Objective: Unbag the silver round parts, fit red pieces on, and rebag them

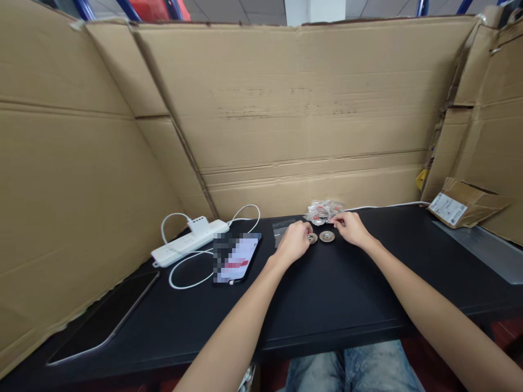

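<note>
My left hand [295, 240] is closed, its fingers curled at the edge of a round metal disc [312, 238], which they partly cover. Whether they grip the disc or some small thing above it is hidden. A second metal disc [327, 236] with a hole in its middle lies flat on the black table between my hands. My right hand [351, 227] is closed in a pinch beside a pile of small clear plastic bags [324, 211] with red marks. What sits between its fingertips is too small to make out. A flat clear bag [280, 231] lies behind my left hand.
A phone [237, 259] on a white cable lies left of my hands, near a white power strip [191, 243]. A dark tablet-like slab [107, 316] rests at far left. At right stand a brown paper package [469, 204] and a grey sheet [484, 251]. Cardboard walls [294, 109] enclose the table.
</note>
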### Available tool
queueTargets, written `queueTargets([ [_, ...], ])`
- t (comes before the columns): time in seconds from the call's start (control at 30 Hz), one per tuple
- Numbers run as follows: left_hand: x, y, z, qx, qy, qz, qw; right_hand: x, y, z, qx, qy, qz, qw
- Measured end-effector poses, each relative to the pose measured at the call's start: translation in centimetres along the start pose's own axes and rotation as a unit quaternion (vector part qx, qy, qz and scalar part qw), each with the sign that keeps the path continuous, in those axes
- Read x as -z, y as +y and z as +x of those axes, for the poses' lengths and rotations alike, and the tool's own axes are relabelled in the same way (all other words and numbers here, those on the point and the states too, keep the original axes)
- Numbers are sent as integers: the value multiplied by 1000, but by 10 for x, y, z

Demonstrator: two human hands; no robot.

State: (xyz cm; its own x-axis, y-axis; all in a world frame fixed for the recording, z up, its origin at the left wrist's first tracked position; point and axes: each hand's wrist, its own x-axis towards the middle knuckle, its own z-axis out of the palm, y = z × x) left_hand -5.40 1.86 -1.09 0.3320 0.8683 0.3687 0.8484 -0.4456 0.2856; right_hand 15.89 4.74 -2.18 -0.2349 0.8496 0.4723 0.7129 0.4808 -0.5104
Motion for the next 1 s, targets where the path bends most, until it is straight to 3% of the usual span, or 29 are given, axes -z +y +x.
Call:
queueTargets([
  [0.2, 1, 2, -1, -25, 36, -12, 999, 5, 13, 2, -27, 1, -60, 998],
  [0.43, 5, 18, -6, -84, 11, -97, 992, 4, 13, 1, -13, -22, -48, 999],
  [0.6, 9, 25, -9, -91, -6, -101, 991, 6, 6, 0, -18, -27, -2, 999],
  [0.7, 10, 26, -9, -79, 7, -119, 990, 5, -8, 0, -5, -21, 92, 996],
  [0.8, 10, 27, -9, -77, 30, -143, 986, 3, -24, 0, -25, -56, 252, 966],
  [1.0, 12, 26, -8, -87, 81, -180, 976, -4, -37, -6, -137, -71, 463, 873],
])
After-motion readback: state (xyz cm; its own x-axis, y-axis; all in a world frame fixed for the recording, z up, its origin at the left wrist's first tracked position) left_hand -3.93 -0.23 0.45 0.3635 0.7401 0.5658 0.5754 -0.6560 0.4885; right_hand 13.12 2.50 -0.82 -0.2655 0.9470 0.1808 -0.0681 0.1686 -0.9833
